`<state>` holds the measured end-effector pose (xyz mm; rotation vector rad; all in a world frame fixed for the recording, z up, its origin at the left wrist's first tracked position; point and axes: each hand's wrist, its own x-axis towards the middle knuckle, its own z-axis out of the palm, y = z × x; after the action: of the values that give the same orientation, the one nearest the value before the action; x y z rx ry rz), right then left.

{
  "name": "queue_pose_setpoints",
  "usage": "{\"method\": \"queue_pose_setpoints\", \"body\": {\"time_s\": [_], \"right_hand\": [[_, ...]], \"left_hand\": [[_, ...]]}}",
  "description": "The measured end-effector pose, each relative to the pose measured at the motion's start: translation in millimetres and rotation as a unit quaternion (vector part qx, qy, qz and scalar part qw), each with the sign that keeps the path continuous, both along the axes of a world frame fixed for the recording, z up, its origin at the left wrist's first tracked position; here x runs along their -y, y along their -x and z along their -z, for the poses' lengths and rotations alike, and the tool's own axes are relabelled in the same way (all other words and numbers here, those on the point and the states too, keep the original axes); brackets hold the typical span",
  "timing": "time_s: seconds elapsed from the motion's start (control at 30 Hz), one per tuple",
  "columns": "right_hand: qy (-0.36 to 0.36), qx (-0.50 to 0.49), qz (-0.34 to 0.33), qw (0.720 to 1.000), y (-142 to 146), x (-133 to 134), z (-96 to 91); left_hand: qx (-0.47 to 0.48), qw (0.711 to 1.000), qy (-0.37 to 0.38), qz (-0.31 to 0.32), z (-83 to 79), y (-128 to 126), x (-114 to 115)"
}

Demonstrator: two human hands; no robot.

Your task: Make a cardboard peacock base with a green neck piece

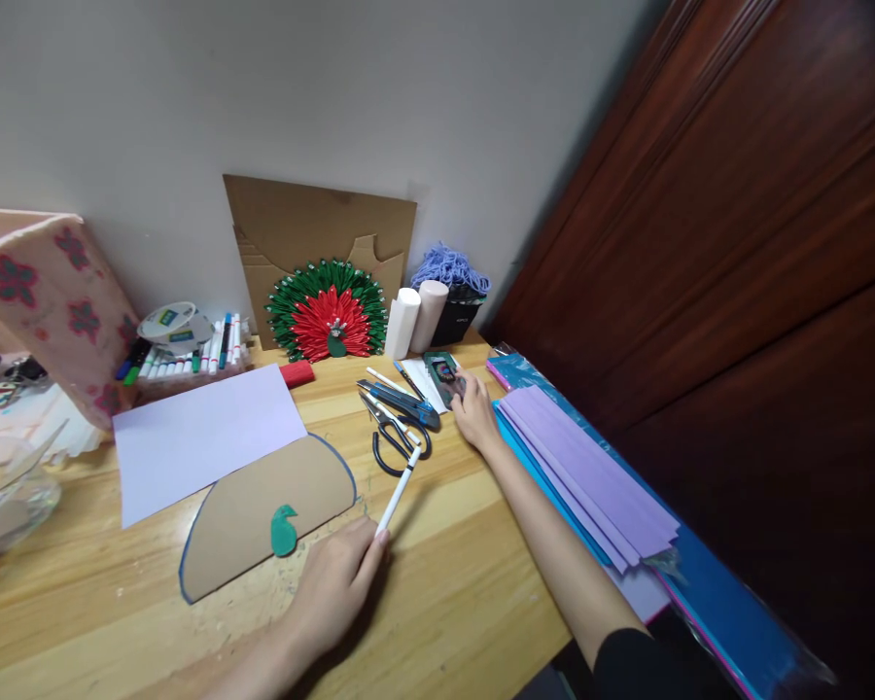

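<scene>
My left hand (341, 576) is closed round a white marker (398, 494) with a black band, its far end close to the handles of black-handled scissors (388, 449). My right hand (473, 408) reaches to the back of the table, its fingers curled on the edge of a flat dark green item (443, 379) with a small picture on it. To the left of my left hand lies a half-round cardboard piece (252, 520) with a blue line along its curve. A green bird-shaped cutout (284, 532) rests on the cardboard.
A utility knife (401, 403) lies by the scissors. Lilac paper (204, 437) is on the left, and more lilac sheets (583, 476) are stacked on the right. Behind stand a red-and-green peacock craft (332, 316), two white rolls (402, 326), purple yarn (452, 267) and several markers (190, 360).
</scene>
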<state>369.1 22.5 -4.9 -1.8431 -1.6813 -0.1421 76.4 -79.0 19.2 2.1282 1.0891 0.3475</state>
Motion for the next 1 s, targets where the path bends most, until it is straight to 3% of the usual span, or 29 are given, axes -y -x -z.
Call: {"method": "queue_pose_setpoints", "body": {"time_s": [0.13,0.37,0.77,1.0], "right_hand": [[-0.072,-0.048,0.031,0.996,-6,-18,1.8],[-0.05,-0.046,0.036,0.997,-20,-34,2.6],[0.004,-0.047,0.003,0.999,-23,-34,3.8],[-0.036,-0.133,0.003,0.99,-6,-21,-5.4]], "left_hand": [[0.004,1.0,0.006,0.001,2.3,0,1],[0.005,1.0,0.019,0.001,1.9,0,2],[0.003,1.0,0.022,0.008,4.3,0,0],[0.005,1.0,0.005,0.003,5.7,0,1]]}}
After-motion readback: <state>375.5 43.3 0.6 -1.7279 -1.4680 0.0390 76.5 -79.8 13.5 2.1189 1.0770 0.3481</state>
